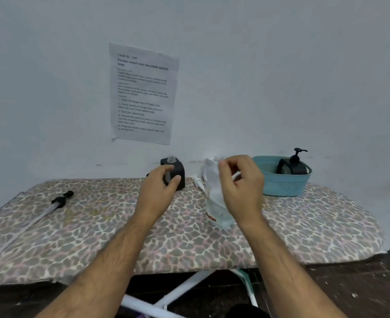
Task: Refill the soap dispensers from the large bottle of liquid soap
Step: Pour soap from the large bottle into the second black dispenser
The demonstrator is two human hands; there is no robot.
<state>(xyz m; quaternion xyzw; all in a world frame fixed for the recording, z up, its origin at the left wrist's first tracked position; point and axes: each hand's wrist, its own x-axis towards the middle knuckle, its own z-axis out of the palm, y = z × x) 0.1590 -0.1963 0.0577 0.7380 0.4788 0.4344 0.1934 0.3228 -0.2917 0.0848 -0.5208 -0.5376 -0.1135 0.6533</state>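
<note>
board (120,226): leopard-print ironing board cover, basically the whole work surface, pushed up to the wall
basket (283,184): teal one at the back right, with a black dispenser (292,167) sitting inside, pump already on, so I'd guess that one's done
refill bottle (214,198): clear and soft-looking, standing mid-board just right of the open dispenser, looks pretty low on soap
open dispenser (178,173): black, square-ish, at the back centre, neck is uncapped
right hand (242,189): up at the top of the refill bottle, fingers curled in; can't tell if it's actually pinching the bottle or just hovering beside it
left hand (159,193): wrapped round the open dispenser, steadying it
black pump (58,200): lying far left on the board, long tube attached, well apart from everything
white pump (197,181): lying between dispenser and bottle
progress: roughly halfway imo, still need to pour and screw the pump back on
</note>
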